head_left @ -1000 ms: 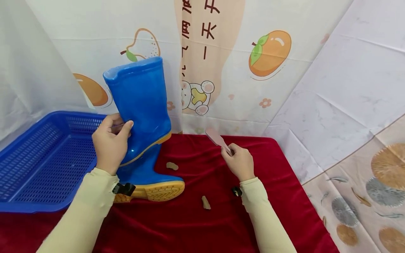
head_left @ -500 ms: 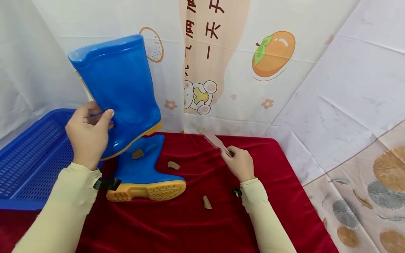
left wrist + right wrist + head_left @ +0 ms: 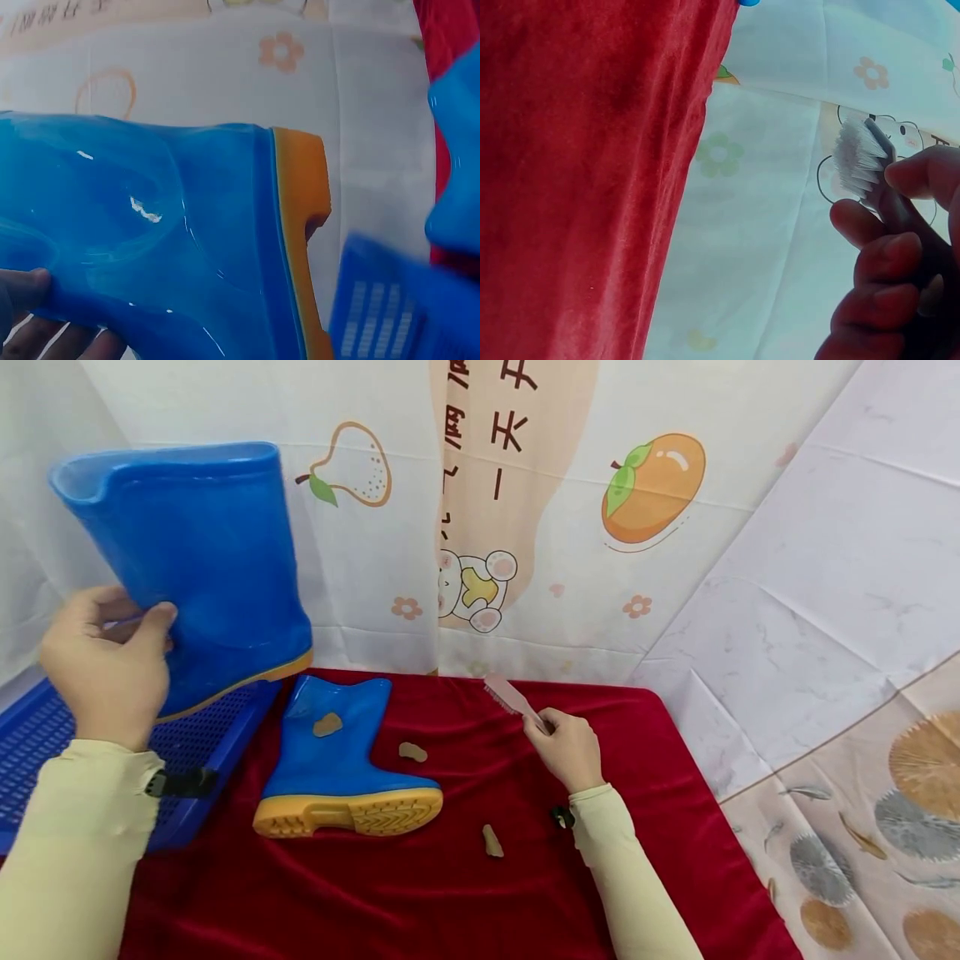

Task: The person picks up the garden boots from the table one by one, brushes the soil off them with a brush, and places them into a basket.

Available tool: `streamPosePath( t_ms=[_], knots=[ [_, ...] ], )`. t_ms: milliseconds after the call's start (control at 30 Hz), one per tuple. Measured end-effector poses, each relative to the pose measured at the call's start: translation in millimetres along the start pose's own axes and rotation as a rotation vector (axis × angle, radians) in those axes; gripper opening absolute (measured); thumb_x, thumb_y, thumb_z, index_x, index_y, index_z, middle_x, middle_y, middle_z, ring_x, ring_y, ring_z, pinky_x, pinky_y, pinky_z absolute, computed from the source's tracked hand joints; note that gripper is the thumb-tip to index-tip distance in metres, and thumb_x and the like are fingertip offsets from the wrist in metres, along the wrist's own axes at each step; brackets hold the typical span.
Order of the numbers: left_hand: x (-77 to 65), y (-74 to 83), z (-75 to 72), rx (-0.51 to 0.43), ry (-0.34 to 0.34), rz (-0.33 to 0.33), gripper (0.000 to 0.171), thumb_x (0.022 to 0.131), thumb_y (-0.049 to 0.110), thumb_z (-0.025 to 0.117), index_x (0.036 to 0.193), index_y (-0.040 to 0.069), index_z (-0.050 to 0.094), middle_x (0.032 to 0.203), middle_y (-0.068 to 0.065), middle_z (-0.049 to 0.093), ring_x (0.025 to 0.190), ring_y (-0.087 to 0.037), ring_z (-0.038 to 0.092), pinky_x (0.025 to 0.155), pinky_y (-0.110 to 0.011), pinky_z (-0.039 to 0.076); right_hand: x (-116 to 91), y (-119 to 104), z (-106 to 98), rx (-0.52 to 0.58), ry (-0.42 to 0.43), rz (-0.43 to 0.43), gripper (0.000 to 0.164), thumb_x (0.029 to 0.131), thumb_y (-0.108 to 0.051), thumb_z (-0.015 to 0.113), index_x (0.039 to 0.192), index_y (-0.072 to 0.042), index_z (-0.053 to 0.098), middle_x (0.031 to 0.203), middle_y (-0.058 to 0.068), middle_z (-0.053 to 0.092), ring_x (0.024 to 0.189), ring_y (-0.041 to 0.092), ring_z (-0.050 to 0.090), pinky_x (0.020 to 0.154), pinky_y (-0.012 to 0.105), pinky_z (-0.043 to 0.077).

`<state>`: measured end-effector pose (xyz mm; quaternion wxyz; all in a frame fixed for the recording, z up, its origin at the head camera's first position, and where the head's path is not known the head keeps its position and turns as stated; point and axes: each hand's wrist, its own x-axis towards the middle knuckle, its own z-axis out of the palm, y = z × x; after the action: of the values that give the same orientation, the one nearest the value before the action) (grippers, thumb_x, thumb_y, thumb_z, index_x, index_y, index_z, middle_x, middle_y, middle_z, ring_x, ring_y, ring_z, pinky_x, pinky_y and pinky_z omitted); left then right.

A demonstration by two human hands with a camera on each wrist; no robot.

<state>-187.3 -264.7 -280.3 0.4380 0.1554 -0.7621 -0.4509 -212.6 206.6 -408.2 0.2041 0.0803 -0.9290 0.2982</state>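
Note:
My left hand (image 3: 112, 668) grips a blue rain boot (image 3: 202, 552) with a yellow sole, holding it up over the blue basket (image 3: 247, 718) at the left. In the left wrist view the thumb lies on the boot's (image 3: 150, 202) side, and the other fingers go behind it. A second blue boot (image 3: 330, 760) lies on its side on the red cloth, a brown patch (image 3: 327, 725) on its shaft. My right hand (image 3: 566, 747) holds a pinkish brush (image 3: 508, 695) by its handle above the cloth. White bristles (image 3: 855, 157) show in the right wrist view.
Two small brown pieces (image 3: 413, 752) (image 3: 492, 842) lie on the red cloth (image 3: 570, 877) between the lying boot and my right hand. A printed white curtain (image 3: 555, 610) hangs behind the table, and a pale sheet (image 3: 810, 585) drapes at the right.
My left hand has carried the boot left, away from the lying boot and over the basket. The lying boot and its brown patch have come into fuller view. The right hand has hardly moved.

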Motion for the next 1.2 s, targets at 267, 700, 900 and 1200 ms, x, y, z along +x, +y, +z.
streamPosePath(
  t_ms=[267,700,900,1200],
  knots=[
    [20.3,-36.6,-22.7,0.191,-0.016,-0.215,0.037,0.105,0.036,0.052,0.142,0.03,0.053,0.105,0.033,0.044,0.096,0.015,0.056,0.091,-0.012,0.048,0.6,1.9,0.4,0.01,-0.001,-0.006,0.022,0.094,-0.03,0.069,0.076,-0.017,0.071,0.055,-0.008,0.052,0.051,0.014,0.046,0.049,0.033,0.04],
    [30.9,-100.0,-35.3,0.453,-0.435,-0.337,0.051,0.104,0.023,0.044,0.129,-0.02,0.032,0.123,-0.046,0.043,0.118,-0.064,0.048,0.091,-0.076,0.045,0.3,3.9,0.7,-0.003,-0.011,0.006,0.022,0.095,-0.032,0.069,0.079,-0.018,0.072,0.057,-0.008,0.054,0.053,0.013,0.048,0.052,0.033,0.041],
    [37.7,-95.6,-37.5,0.367,-0.425,-0.37,0.065,0.101,0.025,0.045,0.152,-0.004,0.017,0.156,-0.041,0.022,0.144,-0.061,0.027,0.108,-0.077,0.027,1.3,5.7,1.5,-0.01,-0.024,0.011,0.023,0.095,-0.034,0.067,0.079,-0.019,0.072,0.057,-0.008,0.054,0.053,0.014,0.048,0.051,0.033,0.041],
    [19.6,-46.3,-27.2,0.313,-0.385,-0.289,0.094,0.103,0.038,0.051,0.162,0.019,-0.02,0.17,-0.014,-0.012,0.158,-0.04,-0.004,0.123,-0.062,0.007,2.0,7.5,2.4,-0.007,-0.034,0.012,0.022,0.096,-0.033,0.067,0.079,-0.019,0.071,0.057,-0.008,0.053,0.053,0.014,0.047,0.051,0.033,0.041]
  ],
)
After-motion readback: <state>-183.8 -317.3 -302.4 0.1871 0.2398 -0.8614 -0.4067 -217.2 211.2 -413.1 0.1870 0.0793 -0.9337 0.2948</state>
